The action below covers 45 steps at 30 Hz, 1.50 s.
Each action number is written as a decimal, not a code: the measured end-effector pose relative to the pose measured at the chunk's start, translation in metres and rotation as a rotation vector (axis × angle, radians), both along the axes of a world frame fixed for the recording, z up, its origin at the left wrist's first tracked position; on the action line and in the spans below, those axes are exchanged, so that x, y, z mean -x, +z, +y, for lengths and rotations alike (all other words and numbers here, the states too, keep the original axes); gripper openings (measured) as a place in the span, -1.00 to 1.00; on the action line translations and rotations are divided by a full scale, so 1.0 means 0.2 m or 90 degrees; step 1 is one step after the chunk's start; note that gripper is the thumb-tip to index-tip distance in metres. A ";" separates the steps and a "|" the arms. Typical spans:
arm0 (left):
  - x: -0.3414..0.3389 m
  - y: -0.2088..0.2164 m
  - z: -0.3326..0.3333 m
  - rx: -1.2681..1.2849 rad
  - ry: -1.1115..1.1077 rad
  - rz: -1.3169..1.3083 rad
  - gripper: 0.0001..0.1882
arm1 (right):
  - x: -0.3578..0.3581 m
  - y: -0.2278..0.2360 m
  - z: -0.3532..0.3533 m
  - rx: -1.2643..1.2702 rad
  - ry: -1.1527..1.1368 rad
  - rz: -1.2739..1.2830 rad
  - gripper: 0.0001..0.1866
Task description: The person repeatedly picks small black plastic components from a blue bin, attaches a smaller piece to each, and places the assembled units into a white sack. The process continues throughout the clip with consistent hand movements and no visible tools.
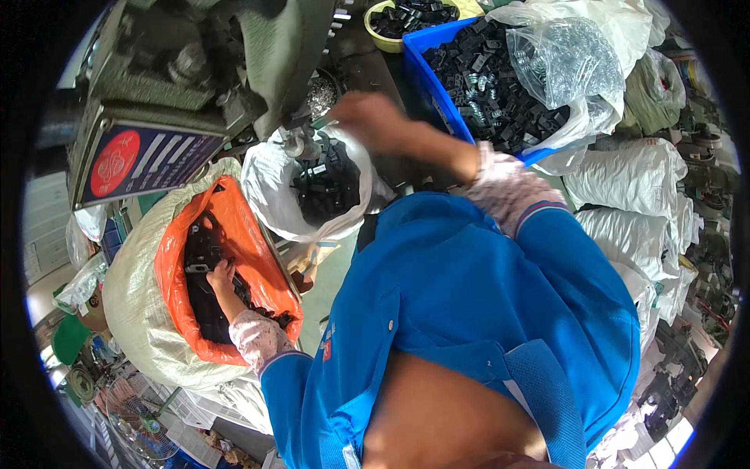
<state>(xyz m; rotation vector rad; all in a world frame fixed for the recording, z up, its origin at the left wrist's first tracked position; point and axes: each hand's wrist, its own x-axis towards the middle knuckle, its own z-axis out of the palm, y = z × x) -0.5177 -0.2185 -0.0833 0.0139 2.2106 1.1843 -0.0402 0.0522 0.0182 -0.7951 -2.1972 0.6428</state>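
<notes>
Orange bag open-topped, machine overhanging, white sack perhaps partly blocked

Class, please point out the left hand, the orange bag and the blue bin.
Left hand (223, 275), head view: middle of the hand.
Orange bag (262, 264), head view: right inner wall.
Blue bin (419, 57), head view: left wall.

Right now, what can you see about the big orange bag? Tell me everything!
The orange bag looks like thin, shiny plastic with creases. Its mouth is wide open. It sits in a bulging, whitish sack at the person's left. Dark parts lie inside, with the left hand among them. The sleeve crosses its rim; I can't tell if they touch.
</notes>
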 end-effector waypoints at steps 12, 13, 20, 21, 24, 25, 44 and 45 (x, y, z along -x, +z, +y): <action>-1.10 0.34 0.18 -0.470 0.027 0.136 -0.83 | -1.14 -0.04 0.83 -0.227 -0.291 -0.414 -0.78; -1.26 0.39 0.28 -0.536 -0.061 0.011 -0.86 | -1.12 -0.01 0.83 -0.212 -0.278 -0.388 -0.81; -2.17 0.48 0.99 -0.515 -0.358 -0.325 -0.78 | -1.07 0.04 0.44 0.159 -0.088 -0.098 -0.66; -2.29 0.51 1.08 -0.516 -0.405 -0.302 -0.77 | -1.04 0.09 0.35 0.262 -0.064 -0.095 -0.65; -2.53 0.50 1.22 -0.554 -0.450 -0.329 -0.78 | -1.02 0.06 0.25 0.265 0.070 -0.012 -0.63; -2.56 0.48 1.24 -0.550 -0.494 -0.315 -0.75 | -1.05 0.06 0.24 0.336 0.092 0.028 -0.64; -2.49 0.49 1.22 -0.539 -0.443 -0.470 -0.69 | -1.37 -0.16 0.09 -0.132 -0.066 -0.435 -0.81; -2.50 0.51 1.21 -0.529 -0.437 -0.451 -0.69 | -1.37 -0.17 0.08 -0.132 -0.056 -0.446 -0.80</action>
